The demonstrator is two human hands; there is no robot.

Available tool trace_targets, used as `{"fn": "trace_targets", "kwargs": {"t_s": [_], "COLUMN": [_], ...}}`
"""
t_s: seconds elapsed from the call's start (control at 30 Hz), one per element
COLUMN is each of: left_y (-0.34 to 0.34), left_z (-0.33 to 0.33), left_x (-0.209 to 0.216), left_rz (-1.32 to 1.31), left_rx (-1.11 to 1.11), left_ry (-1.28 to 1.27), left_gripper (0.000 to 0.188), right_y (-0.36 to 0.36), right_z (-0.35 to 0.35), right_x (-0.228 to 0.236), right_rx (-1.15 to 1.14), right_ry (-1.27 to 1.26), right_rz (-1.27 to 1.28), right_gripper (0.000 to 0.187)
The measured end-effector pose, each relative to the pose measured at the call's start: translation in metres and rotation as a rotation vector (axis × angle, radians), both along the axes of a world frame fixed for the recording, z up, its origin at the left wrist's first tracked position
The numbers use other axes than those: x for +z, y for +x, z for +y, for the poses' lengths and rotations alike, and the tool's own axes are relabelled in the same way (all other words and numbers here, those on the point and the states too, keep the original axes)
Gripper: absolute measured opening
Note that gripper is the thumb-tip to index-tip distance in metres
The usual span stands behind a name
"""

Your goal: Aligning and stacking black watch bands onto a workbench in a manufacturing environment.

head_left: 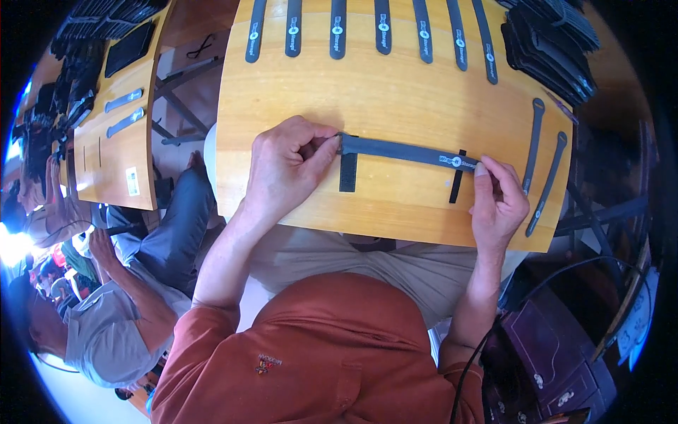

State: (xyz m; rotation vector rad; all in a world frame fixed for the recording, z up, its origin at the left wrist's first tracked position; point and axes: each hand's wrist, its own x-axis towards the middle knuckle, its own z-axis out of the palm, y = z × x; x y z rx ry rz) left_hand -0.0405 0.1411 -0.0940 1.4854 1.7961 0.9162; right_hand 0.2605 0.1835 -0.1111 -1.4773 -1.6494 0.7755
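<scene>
A dark grey strap point(395, 150) with white print is stretched across the table between my hands. My left hand point(293, 159) pinches its left end, where a small ring-like part shows at the fingertips. At the other end, my right hand point(496, 194) grips the strap's printed tip between thumb and fingers. Beneath the strap's left part, a short black strip point(347, 174) lies across it on the wood. A narrower black strip point(457, 187) crosses under it near my right hand.
Several similar straps point(338, 32) lie in a row along the far side of the wooden table point(282, 92). Two more straps point(534, 145) rest at the right. Dark stacks point(544, 53) occupy the far right corner. A person point(116, 332) sits at another table on the left.
</scene>
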Motion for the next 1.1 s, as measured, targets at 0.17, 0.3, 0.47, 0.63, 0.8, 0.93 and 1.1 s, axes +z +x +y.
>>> {"fn": "trace_targets", "kwargs": {"t_s": [0.17,0.3,0.47,0.63,0.8,0.93,1.1], "left_y": [-0.0014,-0.0010,-0.0015,-0.0016,-0.0023,-0.0017,-0.0015], "left_z": [0.0007,0.0006,0.0003,0.0001,0.0006,0.0014,0.0016], "left_x": [-0.0019,-0.0011,-0.0028,-0.0036,-0.0019,-0.0015,-0.0029], "left_rz": [0.017,0.031,0.023,0.022,0.051,0.068,0.055], "left_rx": [-0.004,-0.005,-0.011,-0.012,-0.024,-0.025,-0.032], "left_ry": [0.039,0.024,0.045,0.046,0.050,0.058,0.087], "left_gripper": [0.012,0.012,0.013,0.013,0.012,0.012,0.012], "right_y": [-0.0015,-0.0012,-0.0010,0.0002,-0.0014,-0.0015,-0.0011], "right_z": [0.0008,0.0010,0.0010,0.0016,0.0011,0.0017,0.0017], "right_x": [0.0020,0.0013,0.0011,-0.0016,0.0004,-0.0019,-0.0011], "right_rx": [0.005,0.007,0.013,0.016,0.012,0.018,0.015], "right_ry": [-0.002,0.005,0.013,0.034,0.033,0.066,0.055], "right_rz": [-0.008,-0.014,-0.028,-0.040,-0.045,-0.052,-0.052], "right_gripper": [0.012,0.012,0.012,0.012,0.012,0.012,0.011]}}
